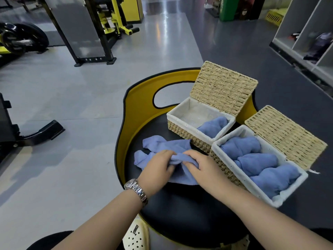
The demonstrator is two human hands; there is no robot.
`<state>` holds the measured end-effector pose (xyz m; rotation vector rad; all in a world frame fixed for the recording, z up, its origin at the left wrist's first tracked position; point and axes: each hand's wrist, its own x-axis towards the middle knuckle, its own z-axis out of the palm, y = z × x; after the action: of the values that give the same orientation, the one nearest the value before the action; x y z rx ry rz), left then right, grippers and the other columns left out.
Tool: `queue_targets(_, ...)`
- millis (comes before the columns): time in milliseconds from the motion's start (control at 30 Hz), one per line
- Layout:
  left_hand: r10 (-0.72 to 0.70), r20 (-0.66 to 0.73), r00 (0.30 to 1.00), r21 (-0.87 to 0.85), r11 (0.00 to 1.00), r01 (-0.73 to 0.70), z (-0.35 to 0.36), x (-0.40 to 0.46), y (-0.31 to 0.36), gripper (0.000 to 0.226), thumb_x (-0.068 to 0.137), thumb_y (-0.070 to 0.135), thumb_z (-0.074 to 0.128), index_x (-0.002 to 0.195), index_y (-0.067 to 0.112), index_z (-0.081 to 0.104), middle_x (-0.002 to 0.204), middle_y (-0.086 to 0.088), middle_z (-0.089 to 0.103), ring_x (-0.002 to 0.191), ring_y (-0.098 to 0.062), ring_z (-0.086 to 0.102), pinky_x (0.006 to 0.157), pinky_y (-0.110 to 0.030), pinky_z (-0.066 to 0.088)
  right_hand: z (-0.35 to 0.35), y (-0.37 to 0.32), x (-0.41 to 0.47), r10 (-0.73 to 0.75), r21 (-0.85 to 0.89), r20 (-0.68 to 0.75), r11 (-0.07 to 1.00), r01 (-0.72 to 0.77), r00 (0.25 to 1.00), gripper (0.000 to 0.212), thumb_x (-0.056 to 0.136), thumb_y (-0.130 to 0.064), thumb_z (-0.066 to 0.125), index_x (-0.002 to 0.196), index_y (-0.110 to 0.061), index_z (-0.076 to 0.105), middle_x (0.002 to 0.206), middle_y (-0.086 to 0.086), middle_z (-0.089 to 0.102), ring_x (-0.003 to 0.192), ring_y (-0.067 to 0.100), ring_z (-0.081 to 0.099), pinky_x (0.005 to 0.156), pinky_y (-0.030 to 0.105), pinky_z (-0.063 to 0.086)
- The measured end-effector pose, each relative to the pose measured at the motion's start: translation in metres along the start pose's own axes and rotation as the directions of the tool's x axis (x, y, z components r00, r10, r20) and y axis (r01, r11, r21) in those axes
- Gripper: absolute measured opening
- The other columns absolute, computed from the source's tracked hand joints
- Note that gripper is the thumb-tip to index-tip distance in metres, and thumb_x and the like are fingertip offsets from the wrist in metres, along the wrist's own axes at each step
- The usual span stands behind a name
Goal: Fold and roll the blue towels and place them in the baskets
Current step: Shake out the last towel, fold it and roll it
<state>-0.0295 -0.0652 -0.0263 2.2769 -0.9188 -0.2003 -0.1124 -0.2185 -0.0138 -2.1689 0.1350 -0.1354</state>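
- Left hand (158, 164) and right hand (200, 166) sit close together, both pinching a bunched ridge of the loose towel (162, 147) on the black seat (180, 210).
- Far basket (187, 131), at 1 o'clock, holds one roll; near basket (227, 166), at 3 o'clock, holds three.
- Risk: the towel is crumpled, so rolling it now would likely give a lumpy roll that springs open.
- Its left end lies near the seat's edge and might slide off.

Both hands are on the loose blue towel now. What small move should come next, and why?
Probably pull the loose towel flat on the black seat. It lies crumpled, bunched between the left hand and right hand, so it cannot be folded or rolled yet. The near basket already holds three rolls; the far basket holds one and has free space.
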Motion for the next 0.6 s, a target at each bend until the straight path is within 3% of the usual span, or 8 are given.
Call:
queue_targets(33, -0.024, -0.032, 0.999, -0.011, 1.000, 0.024, -0.004, 0.002, 0.001, 0.014, 0.085, 0.005, 0.052, 0.089, 0.018, 0.058, 0.078, 0.008, 0.060, 0.071, -0.005, 0.055, 0.068, -0.025, 0.042, 0.000, 0.001, 0.001, 0.023, -0.041, 0.014, 0.999, -0.022, 1.000, 0.018, 0.086, -0.027, 0.062, 0.103, -0.029, 0.057, 0.090, -0.007, 0.068, 0.083, 0.011, 0.063, 0.075, 0.029, 0.050)
queue_targets(100, -0.075, -0.106, 0.991, -0.042, 0.997, 0.071, -0.015, 0.004, 0.001, 0.022, 0.086, 0.004, 0.048, 0.098, 0.021, 0.055, 0.087, 0.004, 0.064, 0.076, -0.007, 0.059, 0.069, -0.025, 0.048, -0.004, 0.007, 0.003, 0.077, -0.281, 0.067, 0.958, -0.055, 0.995, 0.025, 0.083, -0.022, 0.062, 0.105, -0.027, 0.051, 0.091, -0.009, 0.062, 0.082, 0.014, 0.060, 0.067, 0.023, 0.045)
queue_targets(167, -0.093, -0.160, 0.983, -0.077, 0.994, 0.081, -0.026, 0.003, -0.001, 0.028, 0.087, 0.004, 0.045, 0.101, 0.028, 0.047, 0.092, 0.005, 0.062, 0.080, -0.008, 0.061, 0.069, -0.027, 0.050, -0.012, 0.015, 0.006, 0.200, -0.491, 0.087, 0.861, -0.132, 0.976, 0.021, 0.085, -0.010, 0.052, 0.106, -0.016, 0.052, 0.095, 0.002, 0.061, 0.087, 0.022, 0.059, 0.067, 0.025, 0.041)
queue_targets(267, -0.083, -0.172, 0.982, -0.019, 0.997, 0.081, -0.041, 0.002, -0.003, 0.028, 0.088, 0.002, 0.044, 0.106, 0.024, 0.041, 0.093, 0.002, 0.062, 0.079, -0.015, 0.061, 0.066, -0.036, 0.052, -0.026, 0.034, 0.010, 0.377, -0.478, 0.044, 0.821, -0.312, 0.925, 0.020, 0.086, -0.005, 0.047, 0.104, -0.008, 0.055, 0.100, 0.013, 0.059, 0.085, 0.026, 0.054, 0.072, 0.032, 0.042)
queue_targets(367, -0.078, -0.155, 0.985, 0.057, 0.995, 0.088, -0.051, -0.005, -0.003, 0.026, 0.086, 0.000, 0.044, 0.101, 0.022, 0.045, 0.094, 0.002, 0.060, 0.078, -0.014, 0.058, 0.066, -0.035, 0.051, -0.040, 0.043, 0.008, 0.486, -0.336, -0.088, 0.807, -0.486, 0.869, 0.009, 0.086, -0.010, 0.045, 0.081, -0.012, 0.053, 0.077, 0.006, 0.054, 0.080, 0.027, 0.055, 0.061, 0.030, 0.037)
queue_targets(500, -0.074, -0.194, 0.978, 0.107, 0.990, 0.096, -0.075, -0.021, -0.001, 0.029, 0.085, -0.004, 0.044, 0.098, 0.019, 0.058, 0.102, 0.003, 0.052, 0.090, -0.010, 0.051, 0.079, -0.021, 0.039, -0.062, 0.023, -0.005, 0.327, -0.383, -0.148, 0.851, -0.359, 0.933, 0.022, 0.089, -0.012, 0.046, 0.067, -0.017, 0.045, 0.062, 0.003, 0.048, 0.064, 0.025, 0.049, 0.053, 0.034, 0.031)
queue_targets(600, -0.072, -0.252, 0.965, 0.197, 0.973, 0.124, -0.106, -0.029, 0.008, 0.032, 0.084, -0.002, 0.044, 0.099, 0.021, 0.060, 0.100, 0.000, 0.058, 0.091, -0.020, 0.056, 0.078, -0.033, 0.046, -0.093, -0.012, -0.010, 0.169, -0.325, -0.175, 0.920, -0.219, 0.970, 0.028, 0.087, -0.020, 0.060, 0.061, -0.019, 0.049, 0.057, -0.001, 0.047, 0.062, 0.023, 0.047, 0.052, 0.034, 0.028)
